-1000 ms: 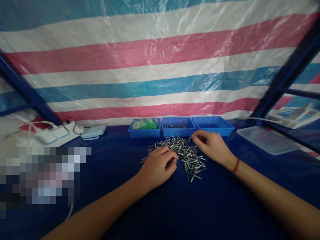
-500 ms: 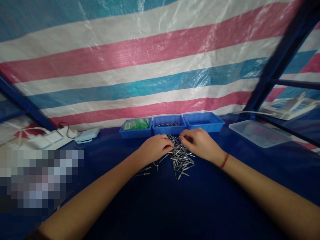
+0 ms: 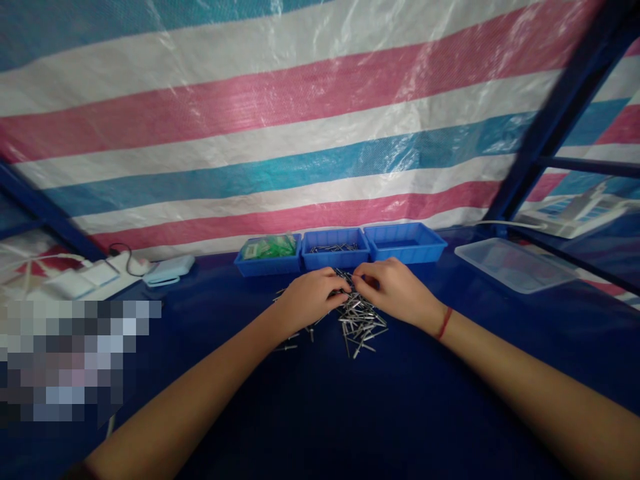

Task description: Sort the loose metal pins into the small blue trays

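Note:
A loose pile of silvery blind rivets (image 3: 361,319) lies on the dark blue table. My left hand (image 3: 311,295) rests at the pile's left side, fingers curled and thumb drawn in towards the fingertips. Some rivets lie beside and partly under its wrist. Across the pile, my right hand (image 3: 395,287), with a red cord at the wrist, has thumb and forefinger pinched together over the far part of the heap. What either hand holds between its fingertips is too small and hidden to make out. The hands are close together but apart.
Behind the pile stand three blue bins in a row: the left bin (image 3: 241,265) with green plastic packets, the middle bin (image 3: 336,261) with some rivets, and the right bin (image 3: 409,253). A clear plastic lid (image 3: 520,267) lies right; a power strip (image 3: 107,280) and light-blue case (image 3: 170,269) left.
My right hand has moved slightly left, closer to my left hand. Its thumb and forefinger are nearer the middle of the pile. The whole view has shifted a little.

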The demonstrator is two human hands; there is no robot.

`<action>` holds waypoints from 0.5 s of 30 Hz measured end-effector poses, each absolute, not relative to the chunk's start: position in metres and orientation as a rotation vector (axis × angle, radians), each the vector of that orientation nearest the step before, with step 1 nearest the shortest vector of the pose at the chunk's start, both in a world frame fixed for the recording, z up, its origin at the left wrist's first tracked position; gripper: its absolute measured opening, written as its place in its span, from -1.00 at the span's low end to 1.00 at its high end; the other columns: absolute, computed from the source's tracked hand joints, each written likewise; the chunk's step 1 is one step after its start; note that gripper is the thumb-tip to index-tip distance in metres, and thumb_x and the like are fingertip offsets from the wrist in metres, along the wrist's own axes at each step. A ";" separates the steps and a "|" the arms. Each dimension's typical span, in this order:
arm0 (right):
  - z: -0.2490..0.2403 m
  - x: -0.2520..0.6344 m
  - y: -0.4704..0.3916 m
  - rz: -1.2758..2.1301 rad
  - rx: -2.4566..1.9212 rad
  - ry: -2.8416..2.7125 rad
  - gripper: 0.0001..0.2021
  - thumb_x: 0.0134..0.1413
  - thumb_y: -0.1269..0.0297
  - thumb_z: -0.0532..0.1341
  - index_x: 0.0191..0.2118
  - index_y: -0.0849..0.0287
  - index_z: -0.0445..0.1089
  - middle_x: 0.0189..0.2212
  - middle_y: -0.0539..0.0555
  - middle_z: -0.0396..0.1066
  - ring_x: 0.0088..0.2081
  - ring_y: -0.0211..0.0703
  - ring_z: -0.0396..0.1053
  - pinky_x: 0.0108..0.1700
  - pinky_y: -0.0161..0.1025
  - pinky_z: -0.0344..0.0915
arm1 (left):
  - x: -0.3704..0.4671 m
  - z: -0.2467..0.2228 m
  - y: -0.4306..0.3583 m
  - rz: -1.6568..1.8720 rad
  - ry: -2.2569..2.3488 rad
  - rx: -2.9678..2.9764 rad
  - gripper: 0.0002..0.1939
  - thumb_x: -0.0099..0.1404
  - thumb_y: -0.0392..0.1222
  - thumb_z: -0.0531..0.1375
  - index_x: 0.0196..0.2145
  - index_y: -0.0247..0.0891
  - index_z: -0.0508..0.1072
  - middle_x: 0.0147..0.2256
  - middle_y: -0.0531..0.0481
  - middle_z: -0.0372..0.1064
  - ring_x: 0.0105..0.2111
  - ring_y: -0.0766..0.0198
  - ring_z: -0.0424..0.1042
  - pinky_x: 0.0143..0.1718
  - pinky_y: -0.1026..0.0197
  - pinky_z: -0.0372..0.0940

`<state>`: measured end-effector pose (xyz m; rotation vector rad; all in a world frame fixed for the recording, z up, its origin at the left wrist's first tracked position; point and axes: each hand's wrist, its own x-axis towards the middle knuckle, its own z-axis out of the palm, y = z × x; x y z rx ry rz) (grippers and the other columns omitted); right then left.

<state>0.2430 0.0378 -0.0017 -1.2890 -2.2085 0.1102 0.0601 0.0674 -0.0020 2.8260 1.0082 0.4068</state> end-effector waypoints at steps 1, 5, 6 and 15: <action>-0.002 0.243 0.038 0.116 -1.290 -2.211 -0.79 0.09 0.37 0.06 -0.44 0.21 0.42 -0.62 -0.02 0.36 -0.59 -0.34 0.24 -0.45 -0.28 0.05 | 0.060 -0.003 0.067 0.422 0.986 2.830 -0.82 0.28 -0.23 0.13 -0.21 -0.22 0.50 -0.24 -0.04 0.40 -0.27 0.24 0.43 -0.20 0.19 0.31; -0.004 0.242 0.039 0.134 -1.285 -2.219 -0.80 0.08 0.37 0.07 -0.44 0.20 0.42 -0.62 -0.01 0.36 -0.58 -0.33 0.25 -0.45 -0.28 0.05 | 0.062 -0.005 0.067 0.457 0.940 2.853 -0.85 0.29 -0.25 0.12 -0.26 -0.24 0.49 -0.26 -0.03 0.40 -0.25 0.25 0.40 -0.18 0.20 0.30; -0.004 0.242 0.040 0.135 -1.284 -2.219 -0.80 0.08 0.37 0.07 -0.44 0.20 0.42 -0.62 -0.01 0.36 -0.58 -0.33 0.25 -0.45 -0.28 0.05 | 0.062 -0.006 0.067 0.460 0.937 2.856 -0.86 0.29 -0.25 0.12 -0.27 -0.25 0.48 -0.27 -0.03 0.40 -0.24 0.24 0.40 -0.18 0.20 0.29; -0.004 0.244 0.038 0.140 -1.290 -2.207 -0.80 0.07 0.38 0.07 -0.44 0.20 0.42 -0.61 -0.02 0.36 -0.57 -0.33 0.25 -0.45 -0.28 0.05 | 0.060 -0.007 0.066 0.492 0.898 2.833 -0.86 0.29 -0.26 0.10 -0.32 -0.26 0.46 -0.32 0.00 0.37 -0.30 0.28 0.38 -0.24 0.25 0.27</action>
